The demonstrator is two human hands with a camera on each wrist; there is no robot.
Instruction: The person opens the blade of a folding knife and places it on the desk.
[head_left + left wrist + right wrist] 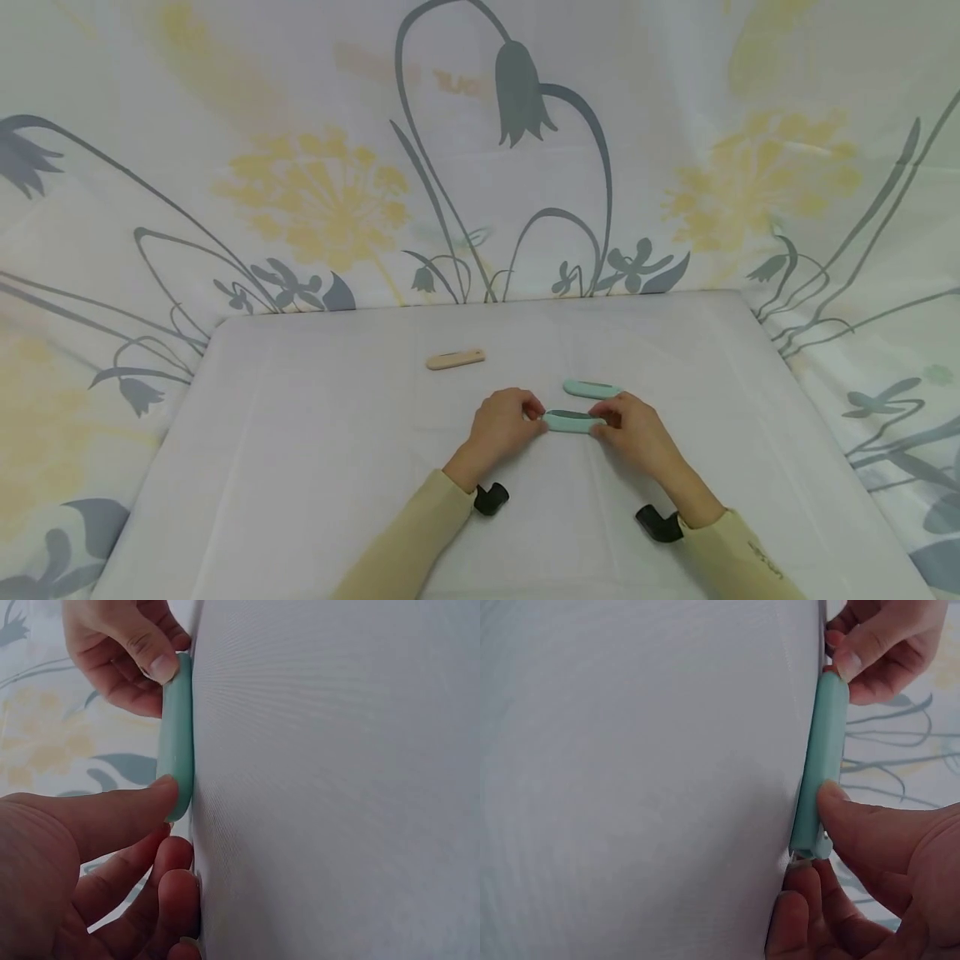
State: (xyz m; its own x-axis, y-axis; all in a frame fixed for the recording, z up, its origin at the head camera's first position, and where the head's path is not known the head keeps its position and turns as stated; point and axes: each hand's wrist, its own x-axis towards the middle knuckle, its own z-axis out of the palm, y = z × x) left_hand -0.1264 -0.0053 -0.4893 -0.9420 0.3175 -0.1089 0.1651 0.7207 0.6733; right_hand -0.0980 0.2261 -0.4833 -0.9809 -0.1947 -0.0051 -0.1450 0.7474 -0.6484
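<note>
A long mint-green piece [573,422] lies flat on the white table [300,467], held at both ends. My left hand [537,418] pinches its left end between thumb and fingers. My right hand [602,422] pinches the right end. In the left wrist view the mint-green piece [177,742] lies against the cloth, with my left hand [174,825] at its near tip and the right hand [127,652] at the far tip. In the right wrist view my right hand [814,847] grips the near end of the piece [821,750], and the left hand [885,645] holds the far end.
A second mint-green piece [592,388] lies just behind my right hand. A beige piece of similar shape [455,359] lies farther back, left of centre. Flower-printed cloth [322,192] hangs behind and beside the table.
</note>
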